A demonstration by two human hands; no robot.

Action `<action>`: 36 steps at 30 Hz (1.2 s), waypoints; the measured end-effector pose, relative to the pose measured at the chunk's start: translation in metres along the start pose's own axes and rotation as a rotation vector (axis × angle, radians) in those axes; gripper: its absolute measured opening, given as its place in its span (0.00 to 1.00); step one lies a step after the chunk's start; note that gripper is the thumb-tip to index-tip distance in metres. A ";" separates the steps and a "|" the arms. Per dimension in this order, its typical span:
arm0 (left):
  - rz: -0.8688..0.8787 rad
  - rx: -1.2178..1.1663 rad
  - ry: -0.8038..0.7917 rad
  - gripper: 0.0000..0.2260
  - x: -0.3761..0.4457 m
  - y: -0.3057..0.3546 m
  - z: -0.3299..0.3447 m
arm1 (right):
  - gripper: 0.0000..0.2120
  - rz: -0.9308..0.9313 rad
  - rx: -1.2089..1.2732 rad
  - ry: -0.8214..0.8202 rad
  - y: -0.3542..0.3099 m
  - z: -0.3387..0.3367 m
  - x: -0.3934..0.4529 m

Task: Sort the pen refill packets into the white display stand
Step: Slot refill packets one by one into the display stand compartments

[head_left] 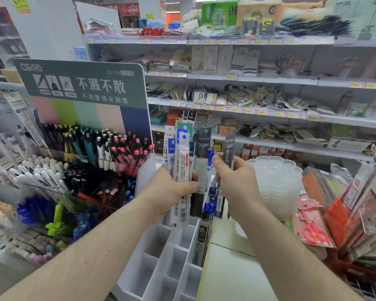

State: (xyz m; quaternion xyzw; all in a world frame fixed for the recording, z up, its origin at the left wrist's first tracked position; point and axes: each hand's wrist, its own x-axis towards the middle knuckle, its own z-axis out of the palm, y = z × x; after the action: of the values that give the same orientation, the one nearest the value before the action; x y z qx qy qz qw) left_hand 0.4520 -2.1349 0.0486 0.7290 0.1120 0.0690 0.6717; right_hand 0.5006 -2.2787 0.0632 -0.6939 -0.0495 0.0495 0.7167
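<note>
My left hand (172,192) grips a fanned bundle of pen refill packets (183,161), upright, above the white display stand (161,263). The bundle mixes white, blue and dark packets. My right hand (237,183) pinches a single dark grey packet (229,148) just right of the bundle, held upright. The stand has several open compartments below my hands. A dark packet (201,240) stands in one right-hand slot, and blue packets (212,200) sit in slots behind it.
A pen display (85,148) with a green sign stands to the left, full of pens. Stacked clear plastic trays (276,183) sit to the right, beside red scissors (313,231) and packaged goods. Store shelves (248,79) run across the back.
</note>
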 end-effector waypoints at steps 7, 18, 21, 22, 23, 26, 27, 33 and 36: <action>0.044 -0.001 0.011 0.08 0.001 -0.003 0.001 | 0.08 0.154 0.010 -0.146 -0.006 0.006 -0.007; 0.106 -0.071 -0.132 0.14 -0.005 0.002 -0.001 | 0.06 0.108 0.148 -0.215 0.002 0.009 -0.007; 0.092 -0.062 -0.109 0.14 -0.004 0.001 -0.001 | 0.09 0.176 0.121 -0.187 -0.002 0.006 -0.008; 0.084 -0.069 -0.102 0.13 -0.004 0.001 -0.001 | 0.12 0.232 0.168 -0.168 -0.003 0.004 -0.006; 0.075 -0.076 -0.102 0.13 -0.004 0.001 -0.001 | 0.11 0.278 0.243 -0.157 -0.003 0.001 -0.004; 0.055 -0.095 -0.108 0.13 -0.004 0.002 0.000 | 0.16 0.349 0.394 -0.179 -0.002 -0.008 -0.001; 0.048 -0.106 -0.100 0.14 -0.004 0.002 0.000 | 0.19 0.356 0.380 -0.180 0.000 -0.010 0.000; 0.031 -0.111 -0.075 0.14 -0.003 0.000 0.001 | 0.15 0.416 0.504 -0.162 0.001 -0.007 -0.001; 0.034 -0.098 -0.075 0.14 -0.003 0.000 0.001 | 0.11 0.351 0.570 -0.194 -0.004 -0.002 -0.004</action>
State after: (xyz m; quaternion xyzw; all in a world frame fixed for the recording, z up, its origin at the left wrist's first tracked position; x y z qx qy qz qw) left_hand 0.4494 -2.1363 0.0485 0.6992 0.0708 0.0583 0.7090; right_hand 0.4970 -2.2815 0.0672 -0.4557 0.0185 0.2495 0.8543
